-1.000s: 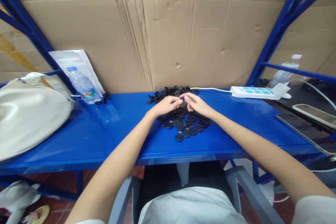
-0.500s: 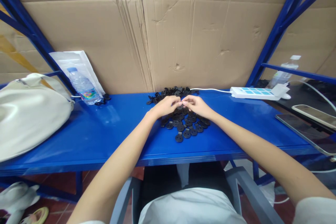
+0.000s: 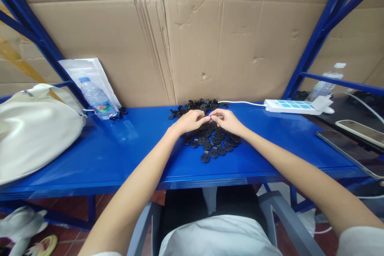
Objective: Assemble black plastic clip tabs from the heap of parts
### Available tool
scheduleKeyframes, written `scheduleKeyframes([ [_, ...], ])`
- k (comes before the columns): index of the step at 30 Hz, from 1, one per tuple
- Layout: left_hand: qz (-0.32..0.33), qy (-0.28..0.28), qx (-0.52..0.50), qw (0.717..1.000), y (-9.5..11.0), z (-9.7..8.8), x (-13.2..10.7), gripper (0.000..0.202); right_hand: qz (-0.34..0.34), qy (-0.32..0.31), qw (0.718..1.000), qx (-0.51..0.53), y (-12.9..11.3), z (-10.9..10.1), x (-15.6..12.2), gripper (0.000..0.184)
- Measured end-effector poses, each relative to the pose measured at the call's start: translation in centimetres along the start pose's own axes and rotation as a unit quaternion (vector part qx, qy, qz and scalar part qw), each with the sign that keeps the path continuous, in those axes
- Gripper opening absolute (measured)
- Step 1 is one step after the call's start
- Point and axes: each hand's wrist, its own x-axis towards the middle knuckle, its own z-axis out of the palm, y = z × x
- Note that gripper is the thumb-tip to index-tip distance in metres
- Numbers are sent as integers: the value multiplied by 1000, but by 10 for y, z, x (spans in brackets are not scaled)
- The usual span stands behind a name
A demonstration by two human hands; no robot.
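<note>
A pile of small black round plastic parts (image 3: 213,144) lies on the blue shelf (image 3: 126,156), with more loose black pieces (image 3: 196,105) behind it near the cardboard wall. My left hand (image 3: 189,121) and my right hand (image 3: 225,120) meet fingertip to fingertip just above the pile. Both pinch closed around a small black piece between them; what it is exactly is too small to make out.
A cream bag (image 3: 33,128) sits at the left, with a water bottle (image 3: 97,99) and a white plastic packet (image 3: 87,73) behind it. A white power strip (image 3: 292,106) with its cable lies at the back right. Two phones (image 3: 351,148) rest at the far right. Cardboard (image 3: 210,36) closes the back.
My right hand's fingers, stretched out a second ago, have curled into a pinch against my left fingertips. Both hands have stayed above the pile.
</note>
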Motion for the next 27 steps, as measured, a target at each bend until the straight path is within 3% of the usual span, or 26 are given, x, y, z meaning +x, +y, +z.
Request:
scheduleKeyframes([
  [5, 23, -4, -5, 1000, -5, -1, 1, 36, -1, -2, 1000, -3, 5, 2, 1, 14],
  [11, 4, 3, -3, 1000, -7, 0, 0, 37, -7, 7, 997, -79, 3, 2, -1, 14],
  [19, 26, 6, -5, 1000, -2, 1, 0, 25, -19, 2, 999, -47, -1, 3, -2, 14],
  [27, 83, 137, -46, 986, 1, 1, 4, 11, -45, 67, 993, -87, -4, 0, -1, 8],
])
